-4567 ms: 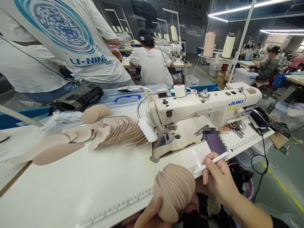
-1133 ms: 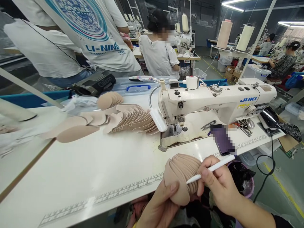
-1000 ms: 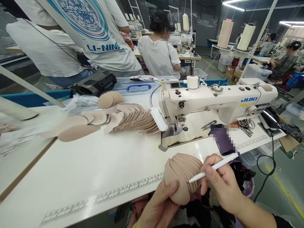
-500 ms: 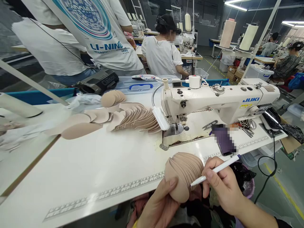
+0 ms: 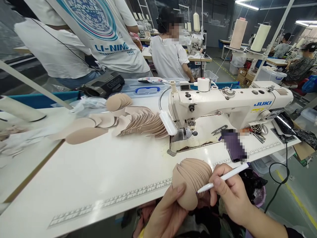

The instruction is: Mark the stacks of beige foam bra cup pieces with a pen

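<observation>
Apparently cupped left hand, right hand pinching

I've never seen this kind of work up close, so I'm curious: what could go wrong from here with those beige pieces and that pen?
The left hand pinches many loose, fanned beige pieces; if its grip slackened, some might slide out or drop.

The right hand holds the white pen with its tip at the pieces, so a slip could leave a stray mark.

The phone lies near the table's front edge and might get knocked.
</observation>
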A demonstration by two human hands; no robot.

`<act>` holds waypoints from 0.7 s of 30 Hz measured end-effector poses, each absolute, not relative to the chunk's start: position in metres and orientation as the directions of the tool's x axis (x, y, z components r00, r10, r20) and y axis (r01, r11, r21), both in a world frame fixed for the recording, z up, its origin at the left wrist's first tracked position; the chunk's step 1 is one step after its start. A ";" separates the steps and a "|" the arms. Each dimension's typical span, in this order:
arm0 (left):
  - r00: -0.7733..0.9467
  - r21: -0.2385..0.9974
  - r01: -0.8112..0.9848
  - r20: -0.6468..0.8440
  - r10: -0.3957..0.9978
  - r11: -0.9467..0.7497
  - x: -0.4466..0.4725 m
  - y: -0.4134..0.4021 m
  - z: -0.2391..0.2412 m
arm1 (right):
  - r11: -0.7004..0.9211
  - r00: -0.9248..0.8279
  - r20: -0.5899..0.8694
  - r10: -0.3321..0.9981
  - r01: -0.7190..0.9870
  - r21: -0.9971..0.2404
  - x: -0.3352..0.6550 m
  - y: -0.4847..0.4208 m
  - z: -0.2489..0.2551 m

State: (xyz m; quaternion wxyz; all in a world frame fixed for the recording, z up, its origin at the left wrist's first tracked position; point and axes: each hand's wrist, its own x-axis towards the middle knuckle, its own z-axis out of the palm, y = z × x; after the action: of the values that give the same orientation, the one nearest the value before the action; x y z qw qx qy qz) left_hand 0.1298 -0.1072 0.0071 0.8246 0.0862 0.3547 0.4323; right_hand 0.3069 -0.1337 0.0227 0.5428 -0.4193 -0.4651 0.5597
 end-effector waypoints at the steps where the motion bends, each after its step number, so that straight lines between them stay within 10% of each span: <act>1: 0.373 0.449 -0.653 -0.511 0.775 0.610 0.130 -0.107 0.007 | 0.015 -0.066 0.030 0.997 -0.216 -0.976 0.307 -0.134 0.022; 15: 0.365 0.511 -0.620 -0.483 0.796 0.595 0.117 -0.104 0.007 | -0.029 -0.053 -0.008 0.999 -0.422 -0.906 0.301 -0.131 0.009; 21: -0.119 0.882 -0.446 -0.224 0.967 0.149 0.045 -0.040 0.068 | -0.034 0.128 -0.079 0.989 -0.319 -0.947 0.317 -0.115 -0.010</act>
State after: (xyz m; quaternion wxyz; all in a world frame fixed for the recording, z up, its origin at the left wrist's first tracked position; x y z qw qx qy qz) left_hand 0.0449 -0.0399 0.0681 0.6008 0.2818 0.4623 0.5882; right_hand 0.3166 -0.1147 -0.0095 0.5925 -0.4615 -0.3630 0.5515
